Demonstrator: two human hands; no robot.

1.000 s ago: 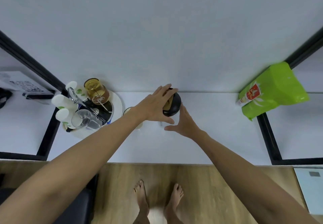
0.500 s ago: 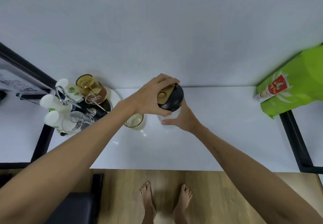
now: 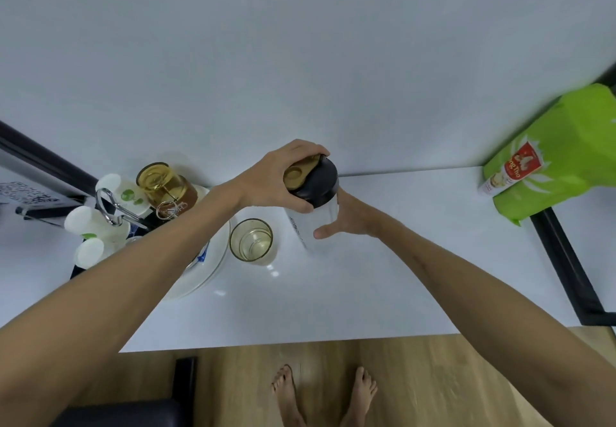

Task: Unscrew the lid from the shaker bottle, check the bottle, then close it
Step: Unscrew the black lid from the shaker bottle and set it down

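A clear shaker bottle (image 3: 308, 226) with dark lettering stands near the back of the white table (image 3: 383, 276). Its lid (image 3: 316, 179) is black with a gold flip cap on top. My left hand (image 3: 276, 179) wraps over the lid from the left, fingers curled around its rim. My right hand (image 3: 346, 216) holds the bottle's clear body from the right, thumb across the front. The lid sits on the bottle; whether it is loosened cannot be told.
An amber-tinted glass (image 3: 250, 239) stands just left of the bottle. Further left a white tray (image 3: 206, 270) carries upturned cups, a brown jar and a metal clip. A green bag (image 3: 560, 159) stands at the back right. The wall is close behind.
My left hand has closed more fully over the lid and my right hand has wrapped around the bottle's body. The view has shifted, and more of the clear bottle shows.
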